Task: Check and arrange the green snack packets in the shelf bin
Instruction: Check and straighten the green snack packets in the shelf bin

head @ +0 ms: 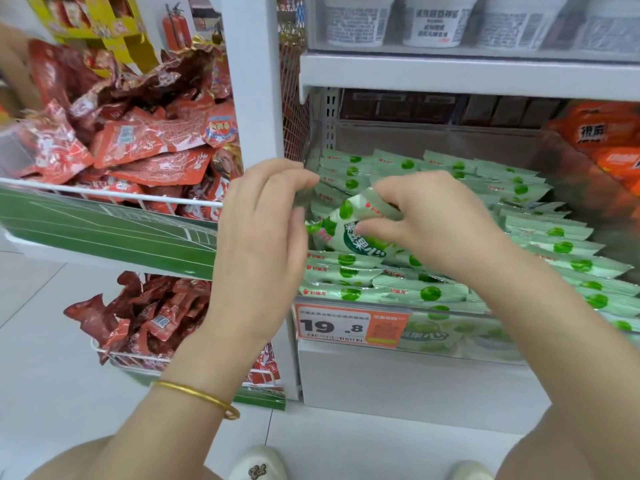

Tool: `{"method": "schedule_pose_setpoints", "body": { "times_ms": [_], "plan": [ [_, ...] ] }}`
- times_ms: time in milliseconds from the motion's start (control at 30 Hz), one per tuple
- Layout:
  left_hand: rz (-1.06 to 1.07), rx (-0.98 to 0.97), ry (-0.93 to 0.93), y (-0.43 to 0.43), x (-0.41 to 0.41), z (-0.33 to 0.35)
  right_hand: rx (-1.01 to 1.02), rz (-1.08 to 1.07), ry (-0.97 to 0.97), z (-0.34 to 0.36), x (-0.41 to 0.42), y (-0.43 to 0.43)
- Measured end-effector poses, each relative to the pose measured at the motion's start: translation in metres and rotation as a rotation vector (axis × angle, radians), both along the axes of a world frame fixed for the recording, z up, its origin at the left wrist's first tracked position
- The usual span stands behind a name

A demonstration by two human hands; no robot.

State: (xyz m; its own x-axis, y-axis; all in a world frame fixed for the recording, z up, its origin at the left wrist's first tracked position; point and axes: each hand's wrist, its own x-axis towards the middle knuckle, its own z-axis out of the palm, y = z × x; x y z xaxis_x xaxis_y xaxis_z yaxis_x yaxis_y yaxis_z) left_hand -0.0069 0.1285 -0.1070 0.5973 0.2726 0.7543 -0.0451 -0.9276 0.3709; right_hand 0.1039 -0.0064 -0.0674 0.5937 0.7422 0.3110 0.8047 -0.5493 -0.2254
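Observation:
A clear shelf bin (450, 322) holds several pale green snack packets (540, 237) lying in rows. One green packet (349, 233) is lifted and tilted above the left rows. My right hand (429, 220) pinches its upper edge with curled fingers. My left hand (263, 230) is at the bin's left corner, fingers curled, fingertips pinching the clear bin wall near the packet's left end. A gold bangle (197, 398) circles my left wrist.
An orange price tag reading 19.8 (349, 325) hangs on the bin front. Wire baskets of red packets (138, 147) stand to the left, orange packets (602, 140) in the bin to the right, white cups (433, 19) on the shelf above.

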Motion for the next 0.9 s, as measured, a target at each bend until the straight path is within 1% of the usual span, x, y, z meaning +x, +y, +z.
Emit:
{"method": "schedule_pose_setpoints", "body": {
  "times_ms": [100,200,267,333,400,567,734,900],
  "plan": [
    [-0.031,-0.015,0.025,0.000,0.002,-0.004,-0.176,0.026,-0.073,0.000,0.000,0.018],
    [-0.028,0.009,0.032,0.000,0.004,-0.008,-0.227,0.079,-0.074,-0.010,0.001,0.030],
    [-0.021,0.008,0.023,0.000,0.006,-0.009,-0.180,0.054,-0.007,-0.009,0.006,0.024],
    [-0.020,-0.005,0.012,-0.001,0.007,-0.008,-0.074,0.038,0.037,-0.006,0.012,0.014],
    [-0.030,-0.013,0.006,-0.002,0.006,-0.007,-0.023,0.064,0.054,-0.010,0.016,0.012],
    [-0.035,-0.040,-0.013,-0.004,0.007,-0.003,-0.086,0.190,0.028,-0.030,0.012,0.039],
    [-0.039,-0.093,-0.032,-0.003,0.004,0.001,-0.125,0.126,-0.082,-0.022,0.021,0.022],
    [-0.046,-0.101,-0.025,-0.005,0.005,0.001,-0.118,0.119,0.024,-0.035,0.021,0.027]
  ]
}}
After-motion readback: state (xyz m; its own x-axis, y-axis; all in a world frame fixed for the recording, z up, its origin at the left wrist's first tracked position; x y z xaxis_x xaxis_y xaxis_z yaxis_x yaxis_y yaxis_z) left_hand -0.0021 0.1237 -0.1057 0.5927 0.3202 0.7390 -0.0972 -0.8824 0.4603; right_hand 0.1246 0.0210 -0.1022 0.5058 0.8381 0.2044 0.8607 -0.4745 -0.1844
